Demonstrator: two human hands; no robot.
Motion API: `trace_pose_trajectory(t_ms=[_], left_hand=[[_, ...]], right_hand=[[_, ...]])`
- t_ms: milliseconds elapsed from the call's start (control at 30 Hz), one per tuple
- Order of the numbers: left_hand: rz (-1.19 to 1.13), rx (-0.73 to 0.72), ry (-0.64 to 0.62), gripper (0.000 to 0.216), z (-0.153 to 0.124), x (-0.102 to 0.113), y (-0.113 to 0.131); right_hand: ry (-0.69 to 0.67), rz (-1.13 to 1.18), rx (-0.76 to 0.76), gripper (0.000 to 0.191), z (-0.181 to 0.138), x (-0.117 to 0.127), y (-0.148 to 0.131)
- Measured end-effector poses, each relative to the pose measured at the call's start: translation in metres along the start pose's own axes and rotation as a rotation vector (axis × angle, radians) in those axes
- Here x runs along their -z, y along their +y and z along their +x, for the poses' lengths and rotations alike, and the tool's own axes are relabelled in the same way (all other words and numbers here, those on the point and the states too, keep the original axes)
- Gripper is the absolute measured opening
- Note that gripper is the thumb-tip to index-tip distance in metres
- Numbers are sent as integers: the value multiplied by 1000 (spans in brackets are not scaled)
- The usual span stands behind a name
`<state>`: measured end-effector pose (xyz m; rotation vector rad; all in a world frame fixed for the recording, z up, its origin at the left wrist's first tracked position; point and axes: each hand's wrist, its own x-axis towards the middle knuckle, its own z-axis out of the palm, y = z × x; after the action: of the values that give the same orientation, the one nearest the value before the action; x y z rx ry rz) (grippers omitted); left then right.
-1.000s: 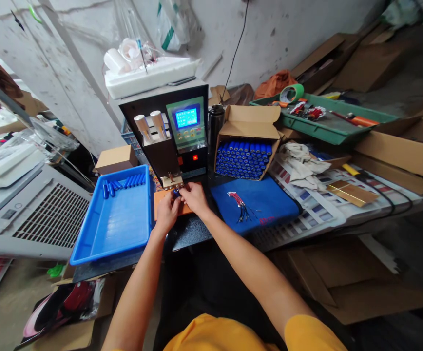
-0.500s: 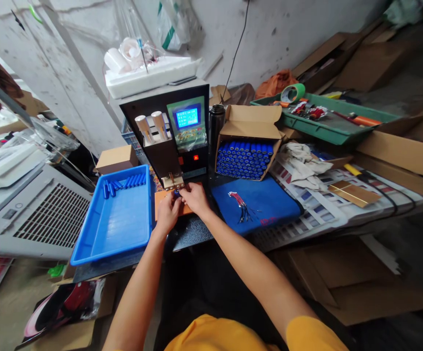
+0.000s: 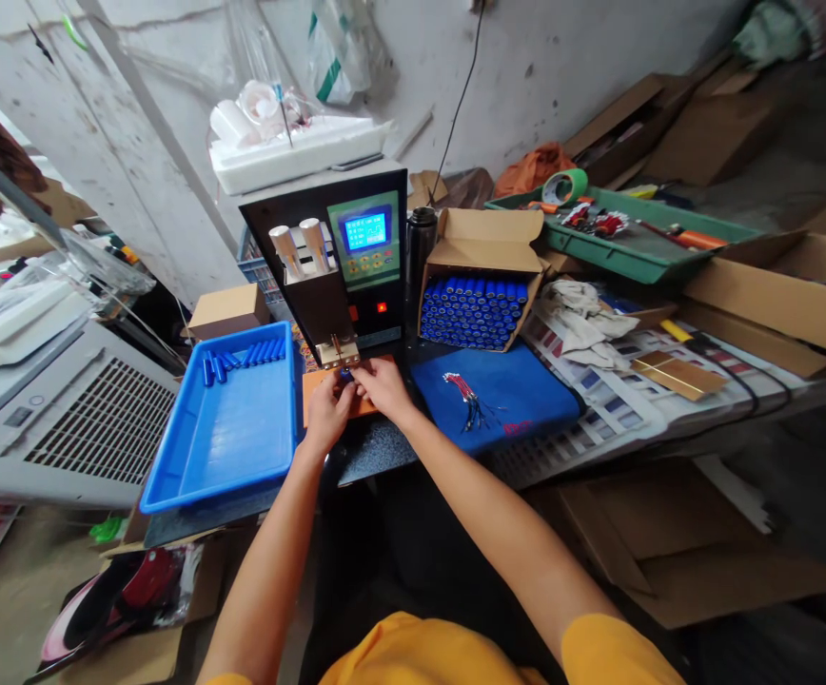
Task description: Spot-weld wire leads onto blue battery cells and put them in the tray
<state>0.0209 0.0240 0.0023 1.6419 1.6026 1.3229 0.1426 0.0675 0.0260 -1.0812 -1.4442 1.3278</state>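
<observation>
Under the electrode tips (image 3: 340, 354) of a black spot welder (image 3: 377, 319), both hands meet over an orange block (image 3: 363, 403). My left hand (image 3: 327, 411) is closed on a blue battery cell (image 3: 345, 376), of which only a small part shows between the fingers. From the other side, my right hand (image 3: 381, 385) pinches at the same cell; whether it also holds a wire is too small to tell. Right of the hands, thin red and black wire leads (image 3: 464, 395) lie bunched on a blue cloth mat (image 3: 427, 381).
To the left, a blue tray (image 3: 242, 457) holds several blue cells at its far end. A cardboard box (image 3: 488, 252) packed with blue cells stands behind the mat, beside a dark bottle (image 3: 422, 247). Farther right are a green tray (image 3: 662, 266) and a crumpled cloth (image 3: 584, 319).
The camera view has shifted slightly. Both hands stay at the welder tips with the cell, with hardly any visible movement.
</observation>
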Motion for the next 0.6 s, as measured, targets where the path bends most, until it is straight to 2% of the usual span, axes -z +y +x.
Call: trace_pose_trajectory(t_ms=[133,367,467,600], left_hand=[[-15,18,37,22,-1,-1,7],[112,-59,86,19,-7,2,12],[201,-121,105,19,-18,6,13],[238,-203,117,24,-33,1,20]], right_hand=[[-5,50,-32,22,-13,8,-2],[-5,64,-21,19,-36,30,-5],[49,30,61,21,-54,56,-7],[240,-45,121,26,-70,118,-4]])
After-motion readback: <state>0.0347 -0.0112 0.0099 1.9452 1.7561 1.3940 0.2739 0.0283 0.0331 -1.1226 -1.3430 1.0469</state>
